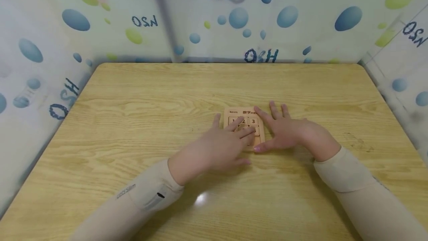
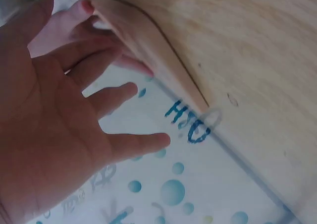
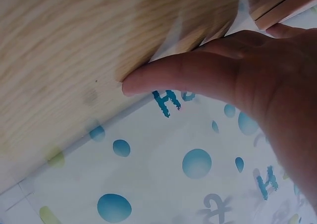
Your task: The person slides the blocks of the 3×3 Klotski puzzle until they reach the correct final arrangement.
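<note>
A small wooden number slide puzzle (image 1: 238, 111) lies flat on the table, its tiles 1, 2 and 3 showing along the top row. My left hand (image 1: 224, 148) is over its lower left part with spread fingers, hiding several lower tiles. In the left wrist view the palm of this left hand (image 2: 54, 105) faces the camera and the puzzle's edge (image 2: 148, 38) runs behind the fingers. My right hand (image 1: 285, 131) rests at the puzzle's right side, one fingertip at the top right corner and the thumb at the bottom right corner. Its fingers are spread and fairly straight.
The wooden table (image 1: 143, 96) has a light grain and reaches back to a wall (image 1: 214, 18) printed with blue and green drops and lettering. Pale sleeves (image 1: 147, 192) cover both forearms. A bright reflection lies on the tabletop below the left hand.
</note>
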